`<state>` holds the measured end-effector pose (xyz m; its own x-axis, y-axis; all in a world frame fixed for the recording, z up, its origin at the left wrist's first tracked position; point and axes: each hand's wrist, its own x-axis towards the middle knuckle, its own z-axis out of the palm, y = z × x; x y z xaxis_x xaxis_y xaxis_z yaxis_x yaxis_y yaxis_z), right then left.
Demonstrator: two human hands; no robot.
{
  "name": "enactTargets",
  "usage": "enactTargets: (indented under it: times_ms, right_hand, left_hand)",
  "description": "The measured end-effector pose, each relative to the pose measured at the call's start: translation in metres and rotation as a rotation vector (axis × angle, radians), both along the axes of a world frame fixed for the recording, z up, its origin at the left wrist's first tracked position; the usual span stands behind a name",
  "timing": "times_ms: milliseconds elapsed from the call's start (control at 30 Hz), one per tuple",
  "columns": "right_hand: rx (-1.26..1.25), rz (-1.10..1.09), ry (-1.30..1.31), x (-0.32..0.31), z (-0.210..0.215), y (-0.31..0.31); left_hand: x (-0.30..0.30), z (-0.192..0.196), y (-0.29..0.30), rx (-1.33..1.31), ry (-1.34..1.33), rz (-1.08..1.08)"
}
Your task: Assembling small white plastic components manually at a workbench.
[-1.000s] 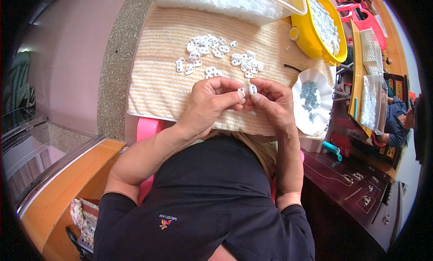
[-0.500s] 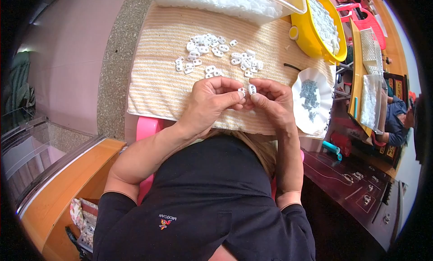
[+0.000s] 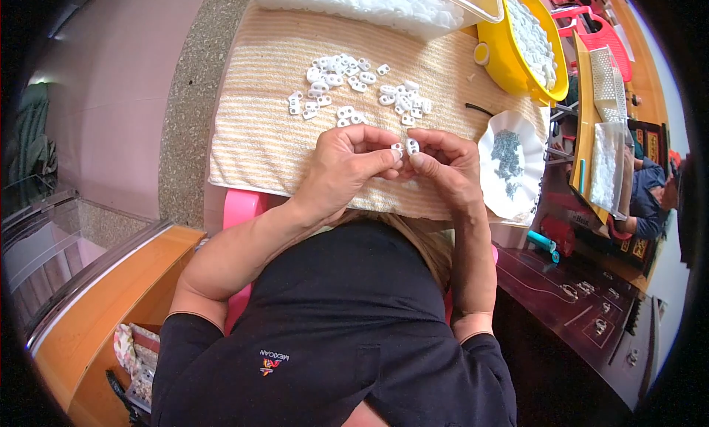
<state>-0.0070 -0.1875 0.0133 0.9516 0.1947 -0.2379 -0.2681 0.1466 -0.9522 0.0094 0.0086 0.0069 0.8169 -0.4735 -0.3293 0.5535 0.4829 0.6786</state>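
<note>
My left hand [image 3: 353,161] pinches a small white plastic piece with two holes [image 3: 397,148] between thumb and fingers. Held upright in the fingertips of my right hand [image 3: 448,164] is a second white two-hole piece [image 3: 413,146], rounded in outline. The fingertips of both hands almost meet above the near part of a striped towel [image 3: 258,132], and the two pieces are side by side with a narrow gap. Just beyond the hands, loose white two-hole pieces [image 3: 334,69] lie in several groups on the towel.
A clear bin [image 3: 484,2] of white pieces stands at the far edge, beside a yellow basin [image 3: 498,65] of more. A white fluted paper dish [image 3: 523,194] at the right holds small dark-grey bits. A black thin rod [image 3: 478,109] lies nearby. Another person [image 3: 648,194] sits far right.
</note>
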Motion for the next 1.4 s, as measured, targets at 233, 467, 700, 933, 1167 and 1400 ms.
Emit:
enactTargets:
  times_ms: [233,467,700,933,1167,1400]
  right_hand:
    - [-0.014,0.008,-0.012,-0.0003,0.0002,-0.0002]
    - [-0.029,0.004,-0.025,-0.0007,0.0037,0.004]
    - [-0.008,-0.004,0.004,-0.0011,0.0053,0.0047]
    - [-0.006,0.028,0.014,-0.0008,0.0021,-0.0002]
    - [-0.003,0.038,-0.002,-0.0008,0.0002,-0.0019]
    - [0.015,0.045,-0.011,-0.001,0.0002,-0.0015]
  left_hand:
    - [0.0,0.0012,-0.0003,0.015,-0.008,-0.007]
    - [-0.0009,-0.0039,-0.001,0.032,0.002,-0.004]
    - [-0.0013,-0.0061,-0.0023,0.027,0.004,-0.003]
    - [-0.0005,-0.0042,-0.0015,0.033,0.001,-0.02]
    - [-0.0004,-0.0016,-0.0015,0.036,0.013,-0.029]
    - [0.0003,0.0003,0.0,0.03,0.048,-0.05]
